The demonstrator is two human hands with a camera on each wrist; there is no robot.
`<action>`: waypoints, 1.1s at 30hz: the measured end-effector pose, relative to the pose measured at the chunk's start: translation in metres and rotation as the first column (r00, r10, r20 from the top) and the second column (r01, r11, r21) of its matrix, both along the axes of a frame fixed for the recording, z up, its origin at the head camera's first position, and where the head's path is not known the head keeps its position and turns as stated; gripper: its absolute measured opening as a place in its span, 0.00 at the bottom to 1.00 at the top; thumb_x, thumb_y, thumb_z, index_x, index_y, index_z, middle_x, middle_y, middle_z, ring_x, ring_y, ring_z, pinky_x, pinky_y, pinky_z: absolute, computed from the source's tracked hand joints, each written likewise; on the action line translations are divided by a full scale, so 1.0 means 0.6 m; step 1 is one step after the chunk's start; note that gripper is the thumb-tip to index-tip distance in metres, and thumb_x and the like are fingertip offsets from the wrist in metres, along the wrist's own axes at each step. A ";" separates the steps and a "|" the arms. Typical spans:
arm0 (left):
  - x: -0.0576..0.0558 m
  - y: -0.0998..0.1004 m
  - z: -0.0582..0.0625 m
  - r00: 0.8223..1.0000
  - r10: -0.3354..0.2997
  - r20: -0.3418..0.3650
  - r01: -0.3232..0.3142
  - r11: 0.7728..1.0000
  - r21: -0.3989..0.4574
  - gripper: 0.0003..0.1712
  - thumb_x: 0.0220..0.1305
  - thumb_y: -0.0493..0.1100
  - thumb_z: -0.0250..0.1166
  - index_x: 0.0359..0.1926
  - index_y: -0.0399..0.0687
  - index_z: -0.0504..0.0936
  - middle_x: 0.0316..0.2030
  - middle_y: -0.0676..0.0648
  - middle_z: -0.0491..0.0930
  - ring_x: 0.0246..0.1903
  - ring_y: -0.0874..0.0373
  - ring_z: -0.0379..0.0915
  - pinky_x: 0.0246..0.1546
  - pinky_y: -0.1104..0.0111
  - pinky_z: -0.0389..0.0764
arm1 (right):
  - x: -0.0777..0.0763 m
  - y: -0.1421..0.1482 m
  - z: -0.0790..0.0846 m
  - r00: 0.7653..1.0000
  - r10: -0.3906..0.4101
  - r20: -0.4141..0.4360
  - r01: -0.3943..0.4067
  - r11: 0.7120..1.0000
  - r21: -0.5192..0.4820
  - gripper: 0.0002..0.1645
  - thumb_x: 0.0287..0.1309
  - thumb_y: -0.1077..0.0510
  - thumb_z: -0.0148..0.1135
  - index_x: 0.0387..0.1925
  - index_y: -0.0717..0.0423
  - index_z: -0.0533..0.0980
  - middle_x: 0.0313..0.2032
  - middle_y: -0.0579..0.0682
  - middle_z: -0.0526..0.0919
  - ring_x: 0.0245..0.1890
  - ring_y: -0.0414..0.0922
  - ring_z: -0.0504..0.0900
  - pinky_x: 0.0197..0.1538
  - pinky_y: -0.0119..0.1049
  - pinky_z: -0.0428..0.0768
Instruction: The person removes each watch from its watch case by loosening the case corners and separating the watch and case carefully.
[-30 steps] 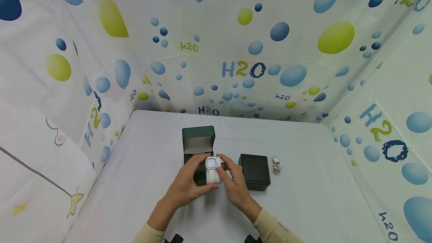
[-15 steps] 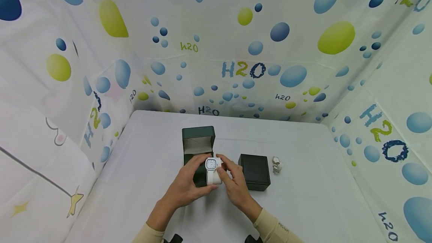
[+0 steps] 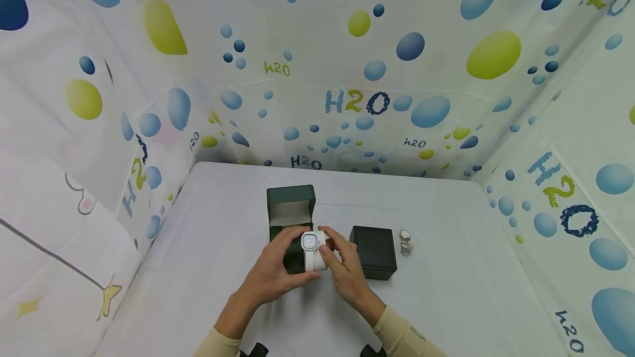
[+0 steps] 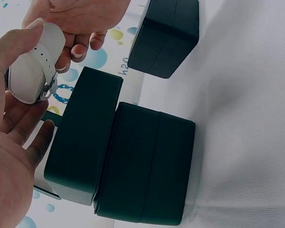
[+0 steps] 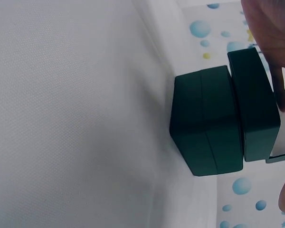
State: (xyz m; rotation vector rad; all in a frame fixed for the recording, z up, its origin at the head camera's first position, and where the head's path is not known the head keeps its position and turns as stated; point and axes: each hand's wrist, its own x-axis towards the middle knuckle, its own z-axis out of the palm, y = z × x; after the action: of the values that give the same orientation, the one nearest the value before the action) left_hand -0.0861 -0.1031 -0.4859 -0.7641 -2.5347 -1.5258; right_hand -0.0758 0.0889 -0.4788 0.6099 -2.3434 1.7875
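In the head view, a white wristwatch (image 3: 310, 242) with a squarish face is wrapped round a white cushion (image 3: 321, 262). My left hand (image 3: 268, 277) holds the watch and cushion from the left, thumb at the near end, fingers at the far end. From the right, my right hand (image 3: 347, 277) pinches the cushion's side between thumb and fingers. Both are raised above a green watch box (image 3: 291, 197), whose lid stands up; the hands partly cover its base. The left wrist view shows the strap's holes and its buckle (image 4: 48, 90) on the cushion's underside.
A closed dark watch box (image 3: 374, 252) stands right of my right hand. Beyond it, a silver metal watch (image 3: 406, 242) lies on the white tablecloth (image 3: 446, 291). A printed curtain (image 3: 317, 70) encloses the table at the back and sides.
The watch and cushion have shifted very slightly toward me, and the head view has drifted a little. Both hands keep almost the same hold and place.
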 end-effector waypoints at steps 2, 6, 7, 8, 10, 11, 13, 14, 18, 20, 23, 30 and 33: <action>0.000 0.000 -0.001 1.000 0.001 -0.007 -0.001 1.000 0.008 0.52 0.41 0.52 0.81 0.67 0.69 0.63 0.62 0.55 0.69 0.58 0.65 0.66 0.59 0.54 0.72 | 0.004 -0.001 0.013 1.000 0.006 0.001 -0.006 1.000 0.000 0.23 0.69 0.65 0.49 0.63 0.55 0.69 0.32 0.47 0.77 0.35 0.43 0.73 0.32 0.33 0.69; -0.001 0.000 -0.003 1.000 0.006 -0.023 -0.006 1.000 0.007 0.53 0.40 0.51 0.81 0.67 0.69 0.63 0.61 0.55 0.70 0.58 0.65 0.66 0.58 0.54 0.72 | 0.006 -0.002 0.023 1.000 0.013 0.000 -0.013 1.000 0.004 0.22 0.68 0.66 0.49 0.63 0.57 0.68 0.31 0.48 0.77 0.34 0.43 0.73 0.32 0.32 0.70; -0.001 -0.001 -0.003 1.000 0.008 -0.026 -0.008 1.000 0.007 0.53 0.40 0.52 0.81 0.66 0.68 0.63 0.61 0.55 0.70 0.57 0.65 0.66 0.58 0.55 0.72 | 0.006 -0.002 0.023 1.000 0.015 -0.002 -0.015 1.000 0.001 0.22 0.68 0.67 0.49 0.63 0.57 0.69 0.31 0.49 0.77 0.34 0.43 0.73 0.32 0.32 0.70; -0.001 -0.001 -0.003 1.000 0.013 -0.026 -0.013 1.000 0.006 0.53 0.39 0.52 0.81 0.66 0.68 0.63 0.61 0.56 0.70 0.57 0.66 0.66 0.58 0.55 0.72 | 0.006 -0.002 0.023 1.000 0.016 -0.006 -0.016 1.000 -0.002 0.23 0.68 0.67 0.49 0.63 0.57 0.69 0.31 0.49 0.77 0.34 0.43 0.73 0.32 0.32 0.70; -0.001 -0.001 -0.002 0.999 0.025 -0.025 -0.025 1.000 0.003 0.52 0.39 0.55 0.81 0.66 0.68 0.63 0.60 0.59 0.70 0.56 0.66 0.67 0.57 0.55 0.73 | 0.005 -0.002 0.022 1.000 0.017 -0.011 -0.017 1.000 -0.012 0.23 0.68 0.67 0.49 0.63 0.57 0.68 0.32 0.49 0.78 0.34 0.44 0.74 0.32 0.32 0.70; -0.001 -0.001 -0.001 0.999 0.030 -0.024 -0.030 1.000 0.003 0.52 0.39 0.56 0.81 0.66 0.68 0.64 0.59 0.60 0.70 0.56 0.66 0.67 0.57 0.56 0.73 | 0.004 -0.002 0.021 1.000 0.018 -0.011 -0.018 1.000 -0.016 0.23 0.68 0.66 0.49 0.63 0.57 0.68 0.32 0.49 0.78 0.34 0.44 0.74 0.32 0.32 0.71; -0.002 -0.001 0.000 0.999 0.040 -0.021 -0.040 0.999 -0.001 0.51 0.39 0.59 0.80 0.65 0.69 0.64 0.59 0.63 0.69 0.55 0.67 0.68 0.56 0.57 0.74 | 0.004 -0.002 0.020 1.000 0.017 -0.011 -0.017 1.000 -0.022 0.23 0.68 0.66 0.49 0.63 0.57 0.68 0.33 0.48 0.79 0.35 0.44 0.74 0.34 0.33 0.71; -0.002 -0.002 0.001 0.999 0.044 -0.020 -0.044 0.999 -0.005 0.51 0.39 0.61 0.79 0.65 0.69 0.64 0.59 0.65 0.68 0.54 0.67 0.68 0.56 0.57 0.74 | 0.003 -0.003 0.019 1.000 0.016 -0.011 -0.016 1.000 -0.023 0.23 0.69 0.66 0.49 0.63 0.56 0.68 0.34 0.48 0.79 0.35 0.44 0.74 0.34 0.33 0.71; -0.002 -0.002 0.002 0.999 0.042 -0.015 -0.042 0.999 -0.007 0.51 0.40 0.64 0.77 0.65 0.69 0.63 0.59 0.65 0.68 0.54 0.67 0.68 0.56 0.58 0.74 | 0.003 -0.003 0.019 1.000 0.014 -0.017 -0.014 1.000 -0.017 0.23 0.69 0.66 0.49 0.63 0.56 0.68 0.35 0.48 0.79 0.35 0.45 0.74 0.35 0.35 0.71; -0.002 -0.002 0.002 0.999 0.039 -0.013 -0.039 0.999 -0.004 0.50 0.40 0.65 0.77 0.66 0.69 0.63 0.59 0.65 0.68 0.55 0.67 0.68 0.56 0.57 0.74 | 0.003 -0.003 0.020 1.000 0.014 -0.025 -0.015 1.000 -0.016 0.23 0.69 0.66 0.49 0.63 0.56 0.68 0.34 0.48 0.79 0.35 0.45 0.74 0.35 0.36 0.71; -0.002 -0.002 0.003 0.999 0.037 -0.013 -0.037 0.999 -0.005 0.50 0.41 0.66 0.76 0.66 0.69 0.63 0.59 0.65 0.68 0.55 0.67 0.68 0.56 0.57 0.74 | 0.003 -0.004 0.021 0.999 0.015 -0.029 -0.015 1.000 -0.018 0.23 0.68 0.67 0.49 0.63 0.57 0.68 0.34 0.49 0.79 0.34 0.45 0.74 0.35 0.34 0.72; 0.000 -0.002 0.003 0.999 0.033 -0.015 -0.033 0.999 0.000 0.51 0.40 0.57 0.80 0.66 0.67 0.64 0.60 0.64 0.68 0.56 0.67 0.67 0.58 0.56 0.72 | -0.004 -0.001 -0.013 1.000 -0.001 -0.011 0.001 1.000 -0.010 0.23 0.71 0.62 0.47 0.65 0.49 0.68 0.39 0.45 0.79 0.38 0.44 0.74 0.37 0.35 0.71; 0.000 -0.002 0.003 1.000 0.026 -0.010 -0.026 1.000 0.003 0.51 0.41 0.55 0.80 0.66 0.67 0.64 0.60 0.59 0.69 0.56 0.66 0.67 0.58 0.55 0.72 | -0.004 -0.001 -0.015 1.000 -0.006 -0.013 0.006 1.000 -0.003 0.23 0.71 0.62 0.46 0.65 0.49 0.68 0.40 0.45 0.80 0.38 0.44 0.73 0.36 0.33 0.71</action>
State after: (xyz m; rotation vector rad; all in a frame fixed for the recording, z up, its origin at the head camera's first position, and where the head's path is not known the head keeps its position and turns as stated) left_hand -0.0861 -0.1046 -0.4841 -0.7334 -2.5244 -1.5137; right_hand -0.0784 0.0885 -0.4875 0.6115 -2.3316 1.7787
